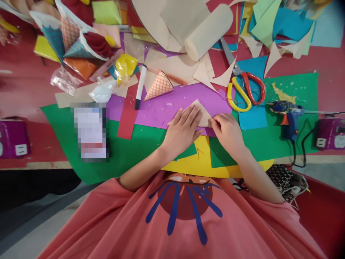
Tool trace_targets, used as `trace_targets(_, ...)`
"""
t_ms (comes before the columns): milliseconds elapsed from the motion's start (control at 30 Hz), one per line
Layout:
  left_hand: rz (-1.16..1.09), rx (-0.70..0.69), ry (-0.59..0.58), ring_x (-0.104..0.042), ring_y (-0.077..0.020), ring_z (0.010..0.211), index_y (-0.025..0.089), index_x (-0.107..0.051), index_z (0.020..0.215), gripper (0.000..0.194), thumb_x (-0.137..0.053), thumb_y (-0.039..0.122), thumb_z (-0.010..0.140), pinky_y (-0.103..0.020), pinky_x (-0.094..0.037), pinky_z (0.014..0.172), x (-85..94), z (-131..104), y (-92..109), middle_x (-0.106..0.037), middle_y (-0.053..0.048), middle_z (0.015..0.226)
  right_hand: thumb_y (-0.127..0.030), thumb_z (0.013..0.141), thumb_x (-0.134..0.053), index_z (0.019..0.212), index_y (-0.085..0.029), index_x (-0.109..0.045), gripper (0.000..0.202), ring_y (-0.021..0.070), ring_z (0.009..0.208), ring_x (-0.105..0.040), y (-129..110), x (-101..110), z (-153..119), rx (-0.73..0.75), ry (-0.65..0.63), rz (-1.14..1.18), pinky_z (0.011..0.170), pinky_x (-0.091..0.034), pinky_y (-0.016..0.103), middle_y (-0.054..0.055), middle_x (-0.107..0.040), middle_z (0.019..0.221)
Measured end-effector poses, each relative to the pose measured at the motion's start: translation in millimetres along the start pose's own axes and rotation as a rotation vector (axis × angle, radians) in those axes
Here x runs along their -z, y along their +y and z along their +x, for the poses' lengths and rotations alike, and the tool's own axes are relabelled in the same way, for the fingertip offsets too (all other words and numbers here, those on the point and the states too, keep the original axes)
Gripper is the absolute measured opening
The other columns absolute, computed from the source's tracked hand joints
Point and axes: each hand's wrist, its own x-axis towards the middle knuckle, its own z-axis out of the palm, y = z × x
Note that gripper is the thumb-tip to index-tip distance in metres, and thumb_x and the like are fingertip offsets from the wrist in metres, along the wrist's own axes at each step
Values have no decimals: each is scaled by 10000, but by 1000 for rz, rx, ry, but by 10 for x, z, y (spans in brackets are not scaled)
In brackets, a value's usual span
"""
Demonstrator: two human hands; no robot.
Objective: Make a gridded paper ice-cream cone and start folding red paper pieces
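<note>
Head view: beige paper piece [204, 114] lies on purple sheet [159, 108], in front of the wearer's chest. Left hand [182, 130] flat over its left part, fingers extended and close together, nothing clenched. Right hand [226, 132] at its right corner, fingers curled; cannot tell whether they pinch the edge. Patterned paper cone [161, 86] lies beyond left hand, white marker [140, 87] just left of it. Red-and-yellow-handled scissors [237, 70] beyond right hand, partly on blue paper [252, 118]. Glue gun [290, 120] farther right, on green sheet [304, 90]. Phone [91, 131], blurred, well left of the hands.
</note>
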Motion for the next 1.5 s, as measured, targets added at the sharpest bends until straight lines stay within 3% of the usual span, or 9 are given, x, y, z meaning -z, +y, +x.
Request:
trace_targets(533,27,4,14,-311,-281,1472,121,-335,1489,571,-346,397,989,-504,-290,1212,-75,14,-22,-328,-139,1572,-244,953,-446,725,-202,-517,242,211,745,-538,21,11,1,-20,3,38,683,-420,338,64,-587,732)
trace_targets(633,40,-6,24,-295,-276,1479,117,-309,1499,585,-332,409,992,-499,-282,1216,-113,9,-33,-312,-137,1579,-252,937,-491,856,-179,-586,145,237,819,-589,-21,52,-57,-29,78,10,737,-484,377,98,-638,846)
trace_targets(733,34,-1,23,-291,-271,1482,124,-316,1497,585,-344,411,988,-498,-268,1224,-129,8,-34,-308,-132,1582,-207,930,-489,1079,-170,-621,202,280,1043,-608,-141,65,-157,93,137,-87,901,-496,445,134,-675,1101)
trace_targets(833,18,5,18,-285,-257,1485,113,-306,1499,566,-327,363,992,-487,-254,1231,-128,11,-33,-306,-133,1582,-138,933,-428,1219,-154,-606,337,264,1190,-576,-261,14,-245,284,41,-72,1018,-470,451,128,-660,1241)
trace_targets(900,12,0,18,-280,-252,1486,83,-287,1501,563,-307,317,989,-484,-247,1234,-126,12,-36,-307,-146,1578,-117,931,-398,1256,-117,-597,381,257,1205,-574,-293,-35,-274,323,-9,-57,1050,-465,452,144,-652,1264)
trace_targets(1133,-30,11,39,-315,-229,1473,72,-283,1495,572,-315,202,938,-474,-242,1233,-111,15,-67,-340,-140,1564,-90,925,-394,1243,-70,-603,381,259,1162,-600,-220,-95,-271,325,-3,-115,1036,-488,439,148,-660,1241)
trace_targets(1333,-50,51,60,-337,-190,1463,68,-276,1493,542,-275,183,963,-434,-251,1236,-107,24,-77,-389,-132,1541,-106,923,-421,1275,-107,-588,389,264,1173,-588,-214,-83,-278,301,-58,-136,1029,-479,455,144,-648,1259)
trace_targets(1500,-28,85,63,-312,-207,1475,92,-240,1512,554,-279,193,969,-481,-211,1244,-114,6,-56,-363,-129,1556,-153,940,-445,1255,-123,-608,356,271,1171,-572,-233,-12,-292,315,-33,-245,1035,-447,466,122,-673,1232)
